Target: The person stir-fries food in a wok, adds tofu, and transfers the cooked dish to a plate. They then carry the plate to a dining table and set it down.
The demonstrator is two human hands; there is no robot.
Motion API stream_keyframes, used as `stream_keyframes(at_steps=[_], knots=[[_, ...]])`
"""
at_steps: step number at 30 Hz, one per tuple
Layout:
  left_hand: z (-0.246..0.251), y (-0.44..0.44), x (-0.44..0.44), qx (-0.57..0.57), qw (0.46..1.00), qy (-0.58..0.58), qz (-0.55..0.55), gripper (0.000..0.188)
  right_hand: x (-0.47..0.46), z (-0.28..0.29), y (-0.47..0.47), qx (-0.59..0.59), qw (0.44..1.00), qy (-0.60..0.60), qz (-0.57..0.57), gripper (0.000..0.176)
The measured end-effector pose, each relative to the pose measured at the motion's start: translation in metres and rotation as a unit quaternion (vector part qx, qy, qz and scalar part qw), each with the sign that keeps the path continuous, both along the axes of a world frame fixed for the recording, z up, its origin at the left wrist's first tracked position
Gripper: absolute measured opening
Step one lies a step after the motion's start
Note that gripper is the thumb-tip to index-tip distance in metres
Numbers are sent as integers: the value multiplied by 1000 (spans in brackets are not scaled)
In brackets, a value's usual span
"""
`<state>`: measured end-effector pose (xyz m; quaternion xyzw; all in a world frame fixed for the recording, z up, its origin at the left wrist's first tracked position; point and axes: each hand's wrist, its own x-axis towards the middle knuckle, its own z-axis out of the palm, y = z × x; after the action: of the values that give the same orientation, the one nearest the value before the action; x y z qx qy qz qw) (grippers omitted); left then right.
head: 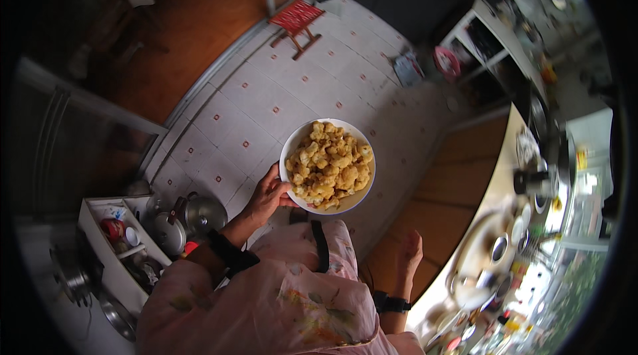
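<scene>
A white bowl [294, 141] with a thin blue rim is held out in front of me above the tiled floor. Cooked, yellowish-brown cauliflower florets [331, 163] fill it in a heap. My left hand [266, 195] grips the bowl at its lower left, thumb by the rim and the other fingers partly hidden beneath. Down by my right side, close to the wooden cabinet fronts, hangs my right hand [411, 250]. I see nothing in it, but its fingers are turned away and cannot be made out clearly.
A counter [421, 312] with a sink [486, 260] and dishes runs along my right. At left stand metal pots [202, 215] and an open-topped white drawer unit [112, 255]. Farther off are a red folding stool [297, 18], a pink basin [447, 62] and a sliding-door track [199, 78].
</scene>
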<state>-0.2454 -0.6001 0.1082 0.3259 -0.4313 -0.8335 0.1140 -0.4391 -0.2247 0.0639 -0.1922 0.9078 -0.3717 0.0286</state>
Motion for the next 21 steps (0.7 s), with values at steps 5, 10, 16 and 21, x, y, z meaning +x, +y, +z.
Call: stream_keyframes(at_steps=[5, 10, 16, 21], knots=[[9, -99, -15, -13, 989, -11, 149, 52, -99, -3, -99, 11, 998, -19, 55, 23], [19, -176, -15, 7, 958, 13, 286, 51, -186, 16, -229, 56, 986, -86, 130, 15], [27, -288, -22, 5, 895, -17, 446, 51, -256, 35, -522, 32, 911, -109, 396, 18], [16, -389, -4, 5, 855, -34, 517, 53, -196, 28, -765, -90, 777, -209, 587, 22]])
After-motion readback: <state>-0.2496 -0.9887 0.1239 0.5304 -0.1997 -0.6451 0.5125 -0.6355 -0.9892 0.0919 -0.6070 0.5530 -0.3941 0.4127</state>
